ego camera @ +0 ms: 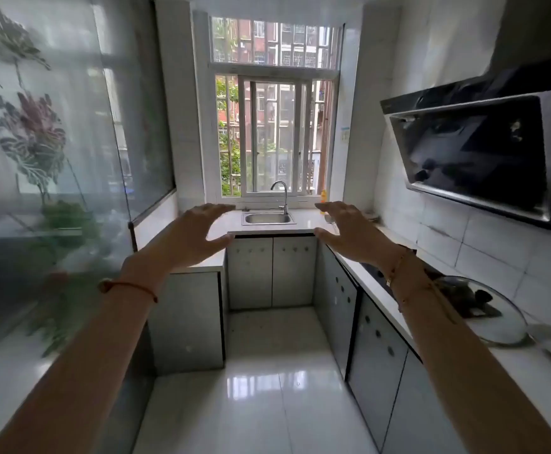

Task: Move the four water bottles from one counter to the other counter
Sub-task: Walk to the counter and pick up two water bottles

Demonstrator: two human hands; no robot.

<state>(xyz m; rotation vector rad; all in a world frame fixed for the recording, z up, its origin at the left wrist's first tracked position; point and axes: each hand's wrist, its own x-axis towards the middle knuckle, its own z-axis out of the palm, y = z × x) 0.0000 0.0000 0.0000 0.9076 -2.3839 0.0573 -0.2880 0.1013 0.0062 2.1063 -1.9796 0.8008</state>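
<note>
No water bottles show in the head view. My left hand (198, 232) is stretched out in front of me at chest height, fingers apart and curved, holding nothing. My right hand (349, 232) is held out level with it, also spread and holding nothing. Both hover in the air over the aisle, in line with the far white counter (303, 221) under the window. A left counter (2, 368) runs along the glass wall and a right counter (529, 381) runs beside the stove.
A steel sink (268, 218) with a faucet (283, 194) sits in the far counter. A small yellow bottle (323, 196) stands on the sill. A glass pot lid (483, 309) lies on the right counter under a black range hood (477, 152). The tiled floor aisle (277, 371) lies between cabinets.
</note>
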